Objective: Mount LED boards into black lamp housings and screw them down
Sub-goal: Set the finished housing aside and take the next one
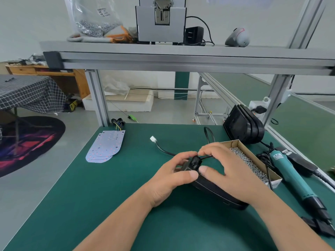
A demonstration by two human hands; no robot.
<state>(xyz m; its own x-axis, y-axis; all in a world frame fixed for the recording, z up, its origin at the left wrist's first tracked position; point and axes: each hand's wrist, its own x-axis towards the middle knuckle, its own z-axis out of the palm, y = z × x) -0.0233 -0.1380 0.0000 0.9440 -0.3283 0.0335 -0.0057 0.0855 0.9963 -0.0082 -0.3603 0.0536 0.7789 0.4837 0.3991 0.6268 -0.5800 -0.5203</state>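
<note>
Matt green mat, cardboard box, glossy black plastic housing.

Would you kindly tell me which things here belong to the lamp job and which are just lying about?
Job: black housing, gripped by left hand, its cable pinched by right hand; LED boards; box of screws; electric screwdriver; spare housings.
Lying about: gloves, power adapter, all on the shelf.
</note>
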